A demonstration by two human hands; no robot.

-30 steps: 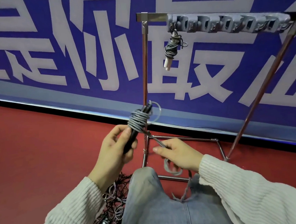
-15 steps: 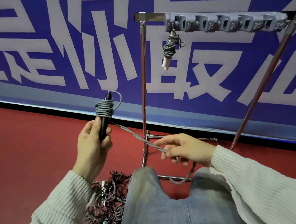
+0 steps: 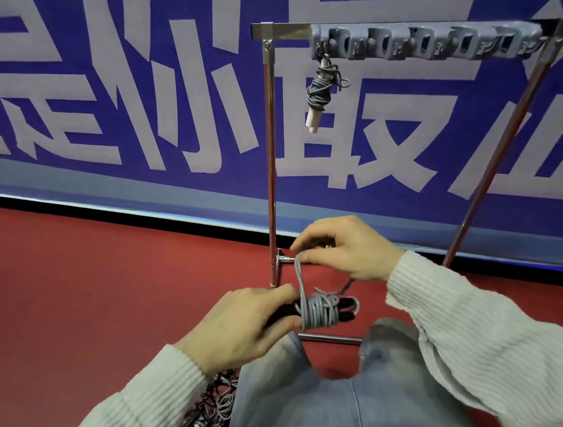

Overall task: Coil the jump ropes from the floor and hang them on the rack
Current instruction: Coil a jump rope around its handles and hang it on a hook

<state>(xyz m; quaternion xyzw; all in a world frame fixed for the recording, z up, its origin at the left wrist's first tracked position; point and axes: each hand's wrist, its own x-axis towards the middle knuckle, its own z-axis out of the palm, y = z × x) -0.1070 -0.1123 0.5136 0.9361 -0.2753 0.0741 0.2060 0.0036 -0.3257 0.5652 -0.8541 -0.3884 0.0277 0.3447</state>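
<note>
Closed around the black handles (image 3: 284, 311), my left hand (image 3: 240, 331) holds them level above my knees, with grey cord (image 3: 315, 310) wound in tight turns about their middle. From that bundle one strand rises to my right hand (image 3: 343, 247), which pinches it between thumb and fingers just above; a loose end seems to trail down behind the wrist, though blur makes that hard to confirm. Beyond the hands I see the rack (image 3: 272, 152) standing on red floor (image 3: 74, 285) against a blue banner (image 3: 90, 94). One coiled rope (image 3: 320, 94) with white handles hangs from the leftmost hook of its grey hook strip (image 3: 428, 42). At my left knee a tangle of ropes (image 3: 210, 416) lies on the floor.
</note>
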